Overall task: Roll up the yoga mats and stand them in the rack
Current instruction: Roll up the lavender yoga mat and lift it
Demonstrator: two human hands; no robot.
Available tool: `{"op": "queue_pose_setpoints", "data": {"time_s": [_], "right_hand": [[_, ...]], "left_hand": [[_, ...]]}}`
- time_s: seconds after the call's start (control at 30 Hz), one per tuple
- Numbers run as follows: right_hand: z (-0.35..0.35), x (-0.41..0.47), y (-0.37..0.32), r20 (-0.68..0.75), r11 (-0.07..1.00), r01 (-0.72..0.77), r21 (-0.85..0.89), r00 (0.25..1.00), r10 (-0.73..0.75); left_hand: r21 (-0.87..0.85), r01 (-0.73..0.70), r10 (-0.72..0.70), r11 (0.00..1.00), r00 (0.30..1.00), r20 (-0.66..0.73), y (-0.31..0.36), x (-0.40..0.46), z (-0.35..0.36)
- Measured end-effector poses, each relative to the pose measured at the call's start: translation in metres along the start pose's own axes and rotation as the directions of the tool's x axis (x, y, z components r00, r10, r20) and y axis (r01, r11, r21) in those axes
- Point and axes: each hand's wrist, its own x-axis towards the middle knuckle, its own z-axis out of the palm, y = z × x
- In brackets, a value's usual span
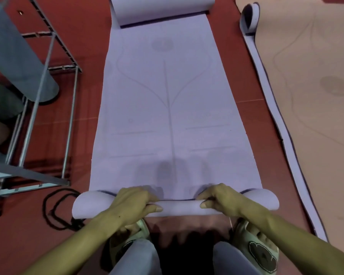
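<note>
Both hands on the near end of the lilac yoga mat (167, 108). Our left hand (133, 201) curls over the started roll (177, 207), fingers on the far side, thumb pressed on the near side; our right hand (220, 199) grips the same way, just right of centre. The roll sits at lower centre of the frame, only a turn or so thick, its two outer ends flaring looser than the pinched middle.

Rest of the mat lies flat up the middle of the frame on the red floor (91, 56); its far end at top centre curls back on itself. A tan mat (316, 116) lies flat at right, a lilac one showing beneath its left edge. Metal rack (68, 108) at left, with a grey rolled mat (28, 62) already leaning in it. Black cord (54, 211) coiled at lower left, close to the roll's left end.

Step, as we judge it: rolling just begun on this mat. Next move calls for pushing the roll forward evenly with both hands, tightening the loose ends so it does not cone, and flattening the far curl as we reach it.
</note>
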Motion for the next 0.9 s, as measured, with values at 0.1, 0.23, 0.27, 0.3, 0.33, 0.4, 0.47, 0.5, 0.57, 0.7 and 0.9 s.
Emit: {"op": "queue_pose_setpoints", "data": {"time_s": [0.1, 0.23, 0.27, 0.3, 0.33, 0.4, 0.47, 0.5, 0.57, 0.7, 0.9], "right_hand": [[-0.010, 0.008, 0.003, 0.037, 0.989, -0.057, 0.135, 0.998, 0.053], [-0.009, 0.016, 0.005, -0.069, 0.982, -0.131, 0.137, 0.988, 0.141], [-0.009, 0.016, 0.004, -0.075, 0.983, -0.145, 0.108, 0.985, 0.154], [-0.009, 0.016, 0.001, -0.075, 0.986, -0.153, 0.069, 0.985, 0.158], [-0.009, 0.015, -0.003, -0.074, 0.986, -0.163, 0.029, 0.984, 0.165], [-0.008, 0.013, -0.010, -0.114, 0.985, -0.159, -0.072, 0.982, 0.150], [-0.005, 0.010, -0.014, -0.210, 0.972, -0.143, -0.186, 0.972, 0.103], [-0.002, 0.009, -0.015, -0.255, 0.954, -0.130, -0.269, 0.965, 0.060], [0.004, 0.006, -0.012, -0.321, 0.899, -0.095, -0.427, 0.946, -0.053], [0.009, -0.007, -0.002, -0.330, 0.817, 0.005, -0.577, 0.913, -0.240], [0.008, -0.010, 0.006, -0.274, 0.809, 0.007, -0.588, 0.939, -0.207]], "left_hand": [[-0.138, 0.116, -0.123, 0.984, 0.991, -0.048, -0.002, -0.002, 0.008], [-0.224, 0.256, -0.277, 0.940, 0.959, -0.066, -0.002, 0.013, 0.017], [-0.224, 0.276, -0.290, 0.935, 0.957, -0.028, -0.003, 0.017, 0.016], [-0.231, 0.294, -0.299, 0.927, 0.954, 0.014, -0.005, 0.020, 0.015], [-0.237, 0.306, -0.304, 0.922, 0.952, 0.047, -0.007, 0.023, 0.014], [-0.244, 0.324, -0.312, 0.914, 0.946, 0.087, -0.012, 0.027, 0.014], [-0.256, 0.334, -0.323, 0.907, 0.943, 0.086, -0.015, 0.027, 0.014], [-0.261, 0.338, -0.330, 0.904, 0.941, 0.076, -0.014, 0.027, 0.015], [-0.259, 0.344, -0.346, 0.902, 0.937, 0.040, -0.010, 0.024, 0.017], [-0.175, 0.323, -0.341, 0.930, 0.936, -0.085, 0.005, 0.015, 0.019], [-0.219, 0.236, -0.279, 0.947, 0.941, -0.192, 0.011, 0.011, 0.014]]}}
